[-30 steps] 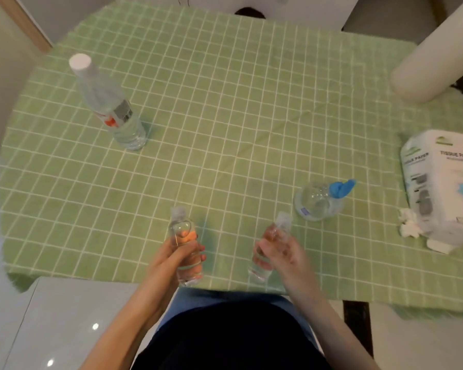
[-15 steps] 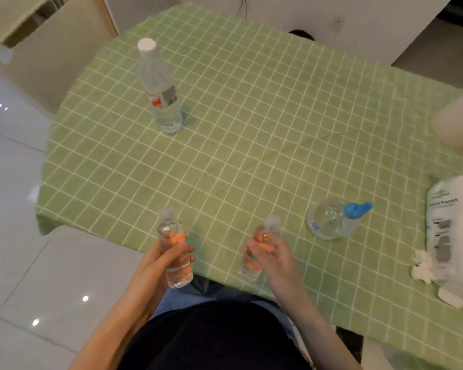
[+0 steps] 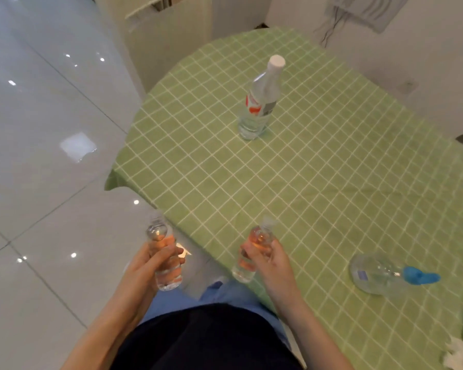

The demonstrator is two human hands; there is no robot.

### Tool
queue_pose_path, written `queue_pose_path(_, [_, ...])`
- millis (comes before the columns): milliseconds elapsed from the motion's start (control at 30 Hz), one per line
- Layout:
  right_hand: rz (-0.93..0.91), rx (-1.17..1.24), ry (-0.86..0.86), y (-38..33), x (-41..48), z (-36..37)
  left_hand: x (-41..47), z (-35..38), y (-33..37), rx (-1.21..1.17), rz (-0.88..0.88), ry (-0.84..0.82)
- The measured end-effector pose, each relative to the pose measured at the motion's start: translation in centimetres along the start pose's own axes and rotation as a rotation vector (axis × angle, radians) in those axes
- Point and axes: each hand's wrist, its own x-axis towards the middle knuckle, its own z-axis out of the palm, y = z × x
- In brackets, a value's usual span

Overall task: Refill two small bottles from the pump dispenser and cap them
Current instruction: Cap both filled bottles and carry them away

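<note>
My left hand (image 3: 147,265) grips a small clear bottle (image 3: 162,252) upright, held off the table's near-left edge above the floor. A second small clear bottle (image 3: 253,249) sits in the grip of my right hand (image 3: 271,260), over the table's front edge; both bottles have clear caps on top. The pump dispenser (image 3: 377,276), a round clear bottle with a blue pump head, stands on the green checked tablecloth (image 3: 332,169) to the right of my right hand, apart from it.
A tall clear water bottle (image 3: 259,102) with a white cap stands at the far middle of the table. White crumpled tissue (image 3: 460,353) lies at the lower right corner. Glossy tiled floor (image 3: 51,156) fills the left side.
The view has swung left, so the table now sits to the right and the tissue pack is out of sight. Both hands still hold their small bottles in about the same pose.
</note>
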Motion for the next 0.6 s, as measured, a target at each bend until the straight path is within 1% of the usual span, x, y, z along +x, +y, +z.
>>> queue_pose_path(133, [-0.007,-0.026,-0.038,-0.2,1.9,5.5,1.4,-4.9,1.6,-0.053,0.011,0.045])
queue_pose_path(300, [-0.044,-0.109,-0.077,-0.9,3.6,13.7,3.4,-12.0,4.6,-0.061,0.022,0.083])
queue_pose_path(500, [-0.050,-0.179,-0.158,-1.7,4.9,23.9,3.6,-20.4,8.5,-0.080,0.034,0.132])
queue_pose_path(600, [-0.042,-0.187,-0.223,-2.1,5.9,28.0,3.3,-24.0,10.0,-0.102,0.040,0.205])
